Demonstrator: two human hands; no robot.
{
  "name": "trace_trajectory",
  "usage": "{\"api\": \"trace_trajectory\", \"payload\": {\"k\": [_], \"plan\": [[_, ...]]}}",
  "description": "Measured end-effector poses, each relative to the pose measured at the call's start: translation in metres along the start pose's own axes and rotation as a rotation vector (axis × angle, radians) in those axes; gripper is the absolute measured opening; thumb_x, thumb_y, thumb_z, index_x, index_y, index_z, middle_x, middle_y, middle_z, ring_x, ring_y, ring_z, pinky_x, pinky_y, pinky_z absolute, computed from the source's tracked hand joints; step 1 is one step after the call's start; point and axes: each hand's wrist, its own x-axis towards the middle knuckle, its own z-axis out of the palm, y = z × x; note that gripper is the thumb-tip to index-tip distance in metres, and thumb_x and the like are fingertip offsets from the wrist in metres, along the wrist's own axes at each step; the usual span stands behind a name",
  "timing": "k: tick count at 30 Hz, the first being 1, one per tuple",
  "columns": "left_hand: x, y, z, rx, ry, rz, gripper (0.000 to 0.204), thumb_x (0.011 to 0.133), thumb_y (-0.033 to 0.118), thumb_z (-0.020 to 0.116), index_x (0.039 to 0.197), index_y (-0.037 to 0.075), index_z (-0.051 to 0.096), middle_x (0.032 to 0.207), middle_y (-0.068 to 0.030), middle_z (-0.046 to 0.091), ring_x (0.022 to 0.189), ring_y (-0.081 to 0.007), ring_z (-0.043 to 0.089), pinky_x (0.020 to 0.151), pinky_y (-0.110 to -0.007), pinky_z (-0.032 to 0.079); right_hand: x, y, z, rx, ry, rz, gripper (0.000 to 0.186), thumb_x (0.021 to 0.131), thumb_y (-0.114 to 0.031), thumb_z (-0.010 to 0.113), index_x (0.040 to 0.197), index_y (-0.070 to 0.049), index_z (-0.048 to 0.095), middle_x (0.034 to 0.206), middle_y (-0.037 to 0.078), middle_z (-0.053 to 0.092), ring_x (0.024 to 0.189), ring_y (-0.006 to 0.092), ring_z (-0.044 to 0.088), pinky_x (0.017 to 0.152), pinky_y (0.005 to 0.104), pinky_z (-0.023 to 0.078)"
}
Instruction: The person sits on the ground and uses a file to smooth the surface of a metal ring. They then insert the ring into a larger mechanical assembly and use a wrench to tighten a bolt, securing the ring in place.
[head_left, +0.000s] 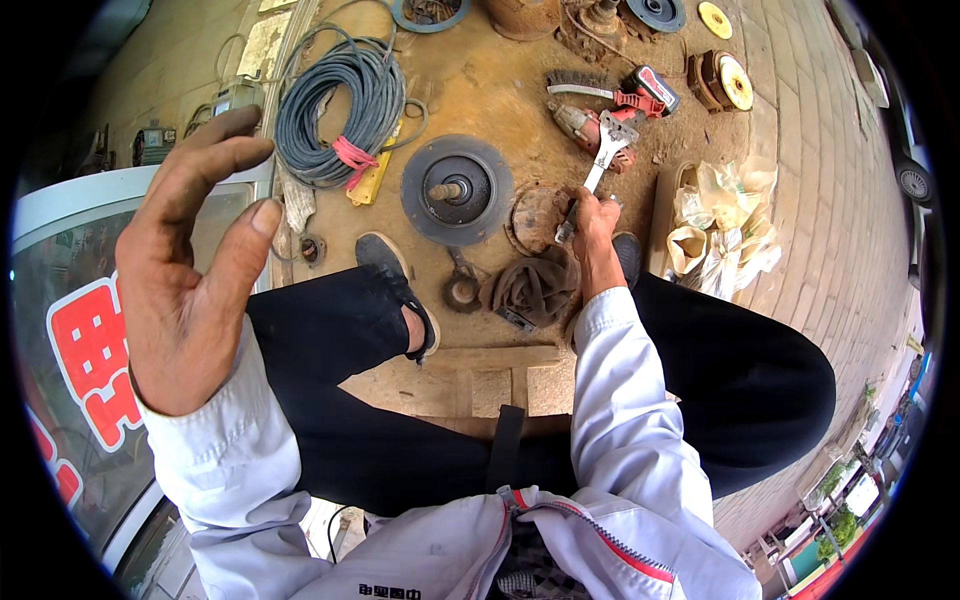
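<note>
My left hand (195, 275) is raised at the left, fingers curved and apart, holding nothing. My right hand (600, 235) grips a silver adjustable wrench (604, 152), its head pointing away from me over a red power tool (578, 125); a dark object shows under the hand. Left of that hand lie a dark round wheel-like part with a central shaft (465, 215), a rusty round piece (535, 215), a crumpled brown cloth (530, 290) and a small dark ringed part (462, 292).
Coiled grey cable (325, 100) with pink tie, wire brush (578, 82), plastic bags (720, 225), yellow-faced wheel (735, 82) and other rusty parts (520, 15) lie around. My legs (725, 380) are bent below. A glass panel with red lettering (80, 340) stands left; vehicles (915, 180) are far right.
</note>
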Motion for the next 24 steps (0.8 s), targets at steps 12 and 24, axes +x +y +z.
{"api": "trace_trajectory", "payload": {"k": [12,24], "plan": [[-0.015,-0.015,-0.019,-0.082,0.125,0.067,0.034,0.085,0.017,0.071,0.111,-0.004,0.066,0.122,-0.0195,0.065,0.116,-0.0282,0.059,0.102,-0.036,0.042,-0.057,-0.028,-0.016,0.048,-0.286,0.038,0.027,0.089,-0.007,0.057,0.110,0.011,0.054,0.095,0.019,0.064,0.073,0.0274,0.067,0.061,0.0341,0.055],[-0.024,-0.022,-0.032,-0.118,0.142,0.093,0.036,0.089,0.020,0.068,0.117,-0.004,0.065,0.129,-0.0176,0.061,0.119,-0.0264,0.057,0.104,-0.036,0.040,-0.071,0.046,-0.022,-0.947,-0.254,-0.622,0.031,0.075,-0.020,0.073,0.097,0.001,0.072,0.092,0.024,0.071,0.087,0.0346,0.070,0.077,0.0391,0.054]]}}
